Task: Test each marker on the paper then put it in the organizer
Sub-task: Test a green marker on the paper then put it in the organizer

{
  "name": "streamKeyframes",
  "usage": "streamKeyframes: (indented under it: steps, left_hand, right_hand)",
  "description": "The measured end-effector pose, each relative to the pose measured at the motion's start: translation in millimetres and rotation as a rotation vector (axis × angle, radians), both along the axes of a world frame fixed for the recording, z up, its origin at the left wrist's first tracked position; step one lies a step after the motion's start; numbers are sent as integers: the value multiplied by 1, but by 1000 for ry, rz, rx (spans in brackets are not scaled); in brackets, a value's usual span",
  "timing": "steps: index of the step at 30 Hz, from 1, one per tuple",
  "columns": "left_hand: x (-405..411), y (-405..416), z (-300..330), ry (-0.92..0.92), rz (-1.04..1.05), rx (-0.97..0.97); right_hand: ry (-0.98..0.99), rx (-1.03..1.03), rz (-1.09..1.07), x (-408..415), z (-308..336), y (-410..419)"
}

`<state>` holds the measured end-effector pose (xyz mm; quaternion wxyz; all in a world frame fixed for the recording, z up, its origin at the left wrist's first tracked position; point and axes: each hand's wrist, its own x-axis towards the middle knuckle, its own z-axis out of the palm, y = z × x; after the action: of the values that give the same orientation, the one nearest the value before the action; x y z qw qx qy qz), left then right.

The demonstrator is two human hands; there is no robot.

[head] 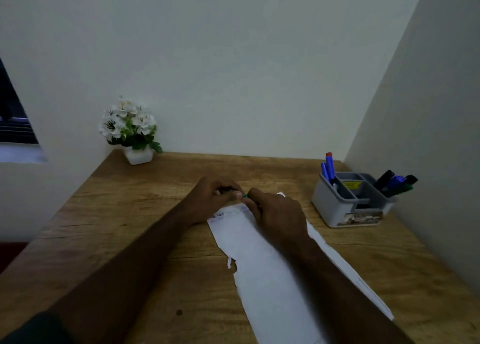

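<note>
A green marker (pixel 244 195) is held between both hands over the far end of the white paper (pixel 262 273); only a small green part shows between the fingers. My left hand (pixel 215 197) grips its dark end and my right hand (pixel 276 213) grips the other end. Faint coloured marks sit at the paper's far end. The grey organizer (pixel 337 208) stands at the right of the desk, with blue and red markers (pixel 329 168) upright in its left slot and dark, blue and green markers (pixel 396 184) leaning in its right slot.
A wooden desk (pixel 130 213) fills the lower view, walled at the back and right. A white pot of white flowers (pixel 132 130) stands at the back left corner. The paper's near left edge is torn.
</note>
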<state>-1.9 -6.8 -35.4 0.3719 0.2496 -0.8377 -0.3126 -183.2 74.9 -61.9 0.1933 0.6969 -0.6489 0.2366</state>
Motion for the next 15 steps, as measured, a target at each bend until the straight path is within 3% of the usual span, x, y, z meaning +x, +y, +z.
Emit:
streamKeyframes:
  steps: [4, 7, 9, 12, 15]
  left_hand:
    - [3, -6, -5, 54, 63, 67]
    - [3, -8, -11, 65, 122, 87]
    - [0, -8, -15, -32, 125, 45]
    - [-3, -9, -21, -206, 131, -43]
    - [1, -13, -27, -259, 132, -111]
  right_hand:
    - [-143, -57, -3, -6, 6, 0]
    - [-583, -152, 186, -18, 13, 2]
    - [-938, -187, 289, -19, 13, 4]
    - [-1382, -55, 373, -9, 12, 7]
    - [-1456, 75, 396, -4, 12, 11]
